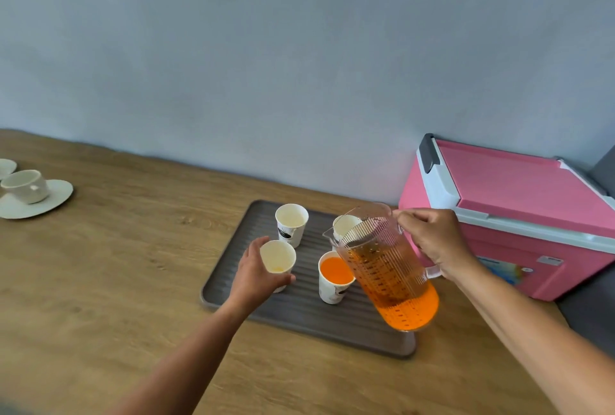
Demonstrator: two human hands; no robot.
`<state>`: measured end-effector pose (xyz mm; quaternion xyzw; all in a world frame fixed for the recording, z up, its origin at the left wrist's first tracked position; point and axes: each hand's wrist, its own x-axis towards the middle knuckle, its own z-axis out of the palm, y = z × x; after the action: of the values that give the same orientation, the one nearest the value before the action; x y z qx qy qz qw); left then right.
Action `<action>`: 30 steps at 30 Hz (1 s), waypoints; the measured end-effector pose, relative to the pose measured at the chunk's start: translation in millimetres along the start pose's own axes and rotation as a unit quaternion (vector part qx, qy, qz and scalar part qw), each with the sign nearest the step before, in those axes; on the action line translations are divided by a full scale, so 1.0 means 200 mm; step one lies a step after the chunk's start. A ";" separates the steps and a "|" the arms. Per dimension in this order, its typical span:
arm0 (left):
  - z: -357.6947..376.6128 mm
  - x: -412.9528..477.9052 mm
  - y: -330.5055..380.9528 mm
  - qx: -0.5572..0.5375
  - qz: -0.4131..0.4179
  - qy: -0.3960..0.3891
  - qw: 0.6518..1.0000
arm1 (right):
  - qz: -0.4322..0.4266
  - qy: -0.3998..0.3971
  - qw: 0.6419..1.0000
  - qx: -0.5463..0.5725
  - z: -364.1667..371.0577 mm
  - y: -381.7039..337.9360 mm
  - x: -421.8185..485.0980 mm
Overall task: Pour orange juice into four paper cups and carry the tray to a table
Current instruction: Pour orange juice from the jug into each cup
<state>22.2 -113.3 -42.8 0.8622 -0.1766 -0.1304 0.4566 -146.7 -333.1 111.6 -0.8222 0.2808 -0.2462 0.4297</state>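
Observation:
A brown ribbed tray [332, 331] lies on the wooden counter and carries several white paper cups. My left hand [256, 271] grips the front-left cup [278, 256], which shows only a trace of juice at its bottom. The front-right cup [332, 276] is full of orange juice. The back-left cup [292, 222] looks empty. The back-right cup [344, 225] is partly hidden behind the pitcher. My right hand [432, 241] holds the clear ribbed pitcher [389, 271] by its handle, tilted left above the tray's right side, about half full of juice.
A pink cooler box [519, 211] with a white rim stands at the right against the grey wall. White ceramic cups on saucers [30, 191] sit at the far left of the wooden counter [116, 265].

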 end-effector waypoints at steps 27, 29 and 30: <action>-0.11 -0.15 0.30 -0.100 0.122 -0.028 0.987 | -0.089 -0.081 0.986 -0.116 0.00 -0.16 0.10; -0.10 -0.15 0.29 -0.100 0.119 -0.027 0.987 | -0.095 -0.085 0.983 -0.132 0.01 -0.16 0.10; -0.10 -0.15 0.29 -0.101 0.118 -0.027 0.988 | -0.096 -0.090 0.982 -0.134 0.01 -0.16 0.10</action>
<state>-8.5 -115.1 18.1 0.7812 -0.2752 -0.1163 0.5482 -122.6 -331.0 140.8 -0.9144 0.1910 -0.1713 0.3131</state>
